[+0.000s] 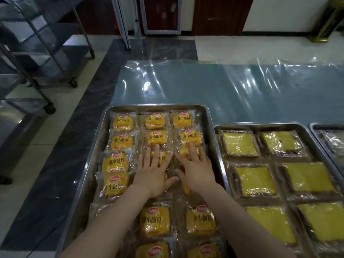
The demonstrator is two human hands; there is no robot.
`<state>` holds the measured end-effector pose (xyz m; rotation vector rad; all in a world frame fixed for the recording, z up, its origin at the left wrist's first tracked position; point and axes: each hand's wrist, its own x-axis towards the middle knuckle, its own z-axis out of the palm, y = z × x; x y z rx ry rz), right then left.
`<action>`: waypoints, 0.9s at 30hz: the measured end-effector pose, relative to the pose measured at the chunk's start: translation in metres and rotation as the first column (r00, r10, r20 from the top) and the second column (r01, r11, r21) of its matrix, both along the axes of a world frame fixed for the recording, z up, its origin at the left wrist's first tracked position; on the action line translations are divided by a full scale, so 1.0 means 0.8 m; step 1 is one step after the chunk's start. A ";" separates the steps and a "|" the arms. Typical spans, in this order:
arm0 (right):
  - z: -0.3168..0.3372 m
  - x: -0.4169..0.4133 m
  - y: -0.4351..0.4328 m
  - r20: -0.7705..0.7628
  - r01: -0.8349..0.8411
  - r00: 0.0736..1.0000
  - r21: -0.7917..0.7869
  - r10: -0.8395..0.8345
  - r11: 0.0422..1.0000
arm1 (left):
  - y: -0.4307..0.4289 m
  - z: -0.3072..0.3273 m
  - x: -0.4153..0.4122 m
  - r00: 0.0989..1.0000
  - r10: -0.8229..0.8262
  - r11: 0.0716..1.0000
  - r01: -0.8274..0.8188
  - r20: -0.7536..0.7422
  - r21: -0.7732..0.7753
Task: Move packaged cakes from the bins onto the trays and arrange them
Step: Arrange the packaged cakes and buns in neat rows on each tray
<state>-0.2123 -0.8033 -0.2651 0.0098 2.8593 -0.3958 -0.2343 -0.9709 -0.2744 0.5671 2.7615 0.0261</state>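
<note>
While both hands lie flat with fingers spread, the left hand (pixel 155 171) and right hand (pixel 195 170) press on wrapped cakes (pixel 156 136) in the metal tray (pixel 104 116), gripping nothing. More cakes fill the next tray (pixel 264 125).
</note>
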 end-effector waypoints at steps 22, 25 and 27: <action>0.028 -0.051 0.012 -0.332 0.129 0.921 -0.234 -0.204 0.964 | -0.003 0.014 -0.020 0.986 0.097 0.973 -0.066 -0.134 0.221; 0.019 -0.085 0.014 -0.362 0.016 0.930 -0.132 -0.063 0.991 | 0.005 0.010 -0.057 0.973 0.158 0.961 -0.113 -0.166 0.253; 0.014 -0.110 0.014 -0.335 -0.023 0.942 -0.074 -0.003 0.997 | 0.010 0.006 -0.085 0.967 0.181 0.956 -0.130 -0.181 0.264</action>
